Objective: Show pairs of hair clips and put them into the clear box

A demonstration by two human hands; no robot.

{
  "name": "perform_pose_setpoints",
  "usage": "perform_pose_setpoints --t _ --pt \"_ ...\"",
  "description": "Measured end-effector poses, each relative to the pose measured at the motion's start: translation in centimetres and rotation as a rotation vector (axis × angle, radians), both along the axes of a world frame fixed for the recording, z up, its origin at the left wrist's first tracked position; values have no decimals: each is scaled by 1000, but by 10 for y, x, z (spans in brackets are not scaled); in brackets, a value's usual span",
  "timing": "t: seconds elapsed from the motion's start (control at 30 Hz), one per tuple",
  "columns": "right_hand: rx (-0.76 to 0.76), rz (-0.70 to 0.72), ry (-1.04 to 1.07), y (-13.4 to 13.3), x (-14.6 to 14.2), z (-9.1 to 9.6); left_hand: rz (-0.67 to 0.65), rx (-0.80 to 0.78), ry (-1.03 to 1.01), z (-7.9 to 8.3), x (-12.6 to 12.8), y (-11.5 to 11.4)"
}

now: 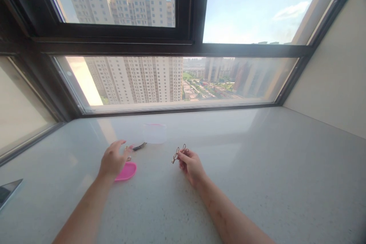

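My right hand [191, 164] is closed on several thin brown wire-like loops [175, 156] that stick out past the fingertips; their exact kind is too small to tell. On the left, my left hand [113, 159] hovers above the sill with its fingers stretched out. Partly hidden beneath it lies a bright pink oval lid or dish [127, 170]. A small shiny piece [129, 158] is at the dish's far edge. Just beyond the left fingertips rests a slim dark clip-like bundle [139, 146], and behind that stands a clear plastic box [154, 134].
The pale speckled windowsill [160, 206] runs up to a dark window frame [177, 110]. A flat device with a dark screen [10, 191] lies at the left edge. A white wall [331, 72] bounds the right side. High-rise buildings show through the glass.
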State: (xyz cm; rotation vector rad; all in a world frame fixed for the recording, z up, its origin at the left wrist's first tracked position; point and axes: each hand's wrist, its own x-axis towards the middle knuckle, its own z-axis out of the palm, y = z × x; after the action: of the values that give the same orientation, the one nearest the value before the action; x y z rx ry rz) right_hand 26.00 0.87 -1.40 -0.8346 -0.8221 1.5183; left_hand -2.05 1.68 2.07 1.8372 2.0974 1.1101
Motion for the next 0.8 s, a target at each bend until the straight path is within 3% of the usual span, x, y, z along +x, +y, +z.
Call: perform_pose_setpoints --t 0.07,0.17,0.43,0.8 --pt "-2 14 9 1 0 0 -43 -62 87 -6 -25 13" --pt "4 29 7 2 -1 -1 -144 -163 177 -17 -38 28" --pt "24 27 -20 1 -2 -4 -302 -238 311 -30 -13 44" --pt "15 19 -36 0 -2 -2 -431 -127 360 -33 13 28"
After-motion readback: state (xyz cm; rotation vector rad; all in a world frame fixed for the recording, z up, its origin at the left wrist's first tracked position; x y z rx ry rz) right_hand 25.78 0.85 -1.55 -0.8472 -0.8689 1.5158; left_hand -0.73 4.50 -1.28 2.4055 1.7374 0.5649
